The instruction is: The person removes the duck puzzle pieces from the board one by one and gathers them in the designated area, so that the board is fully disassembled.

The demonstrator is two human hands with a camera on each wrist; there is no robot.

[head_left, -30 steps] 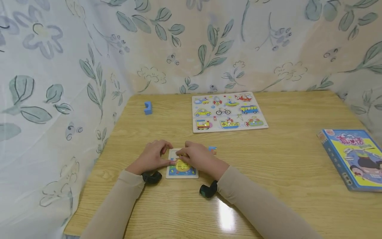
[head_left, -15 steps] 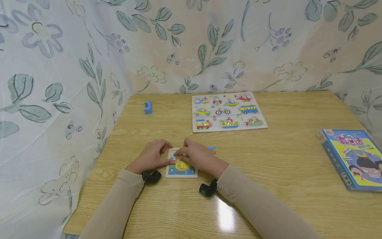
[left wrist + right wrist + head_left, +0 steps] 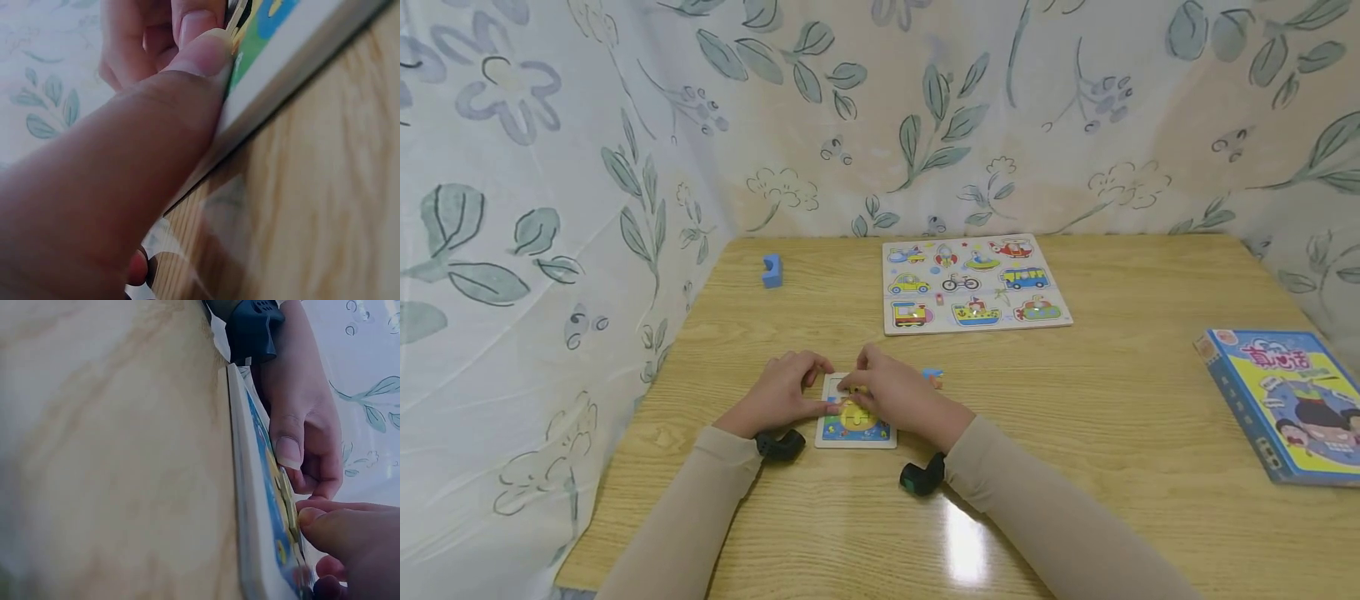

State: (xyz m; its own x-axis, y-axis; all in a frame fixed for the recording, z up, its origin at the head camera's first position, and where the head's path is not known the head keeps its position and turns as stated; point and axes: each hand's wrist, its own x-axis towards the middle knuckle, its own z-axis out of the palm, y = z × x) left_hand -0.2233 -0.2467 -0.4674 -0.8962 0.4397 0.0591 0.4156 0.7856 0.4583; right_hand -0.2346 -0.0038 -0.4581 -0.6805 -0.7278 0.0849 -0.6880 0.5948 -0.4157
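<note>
A small square jigsaw puzzle (image 3: 856,433) with a pale frame and a yellow picture on blue lies flat on the table. My left hand (image 3: 781,392) is at its left side; the thumb (image 3: 199,57) presses on the puzzle's surface, with the index finger near the upper left corner. From the right, my right hand (image 3: 901,393) reaches over the puzzle and pinches a yellow puzzle piece (image 3: 290,511), which sits slightly raised above the picture in the right wrist view. The right hand covers the puzzle's upper right part. A bare pale patch shows at the frame's upper left.
Beside the right hand lies a loose blue and orange puzzle piece (image 3: 933,376), partly hidden. A blue notched block (image 3: 772,271) stands at the back left. Behind the hands lies a vehicle peg board (image 3: 976,283). A blue and yellow box (image 3: 1288,400) is at the right edge.
The right hand's fingers have shifted very slightly over the puzzle. The left hand keeps its place, and the other things lie as before.
</note>
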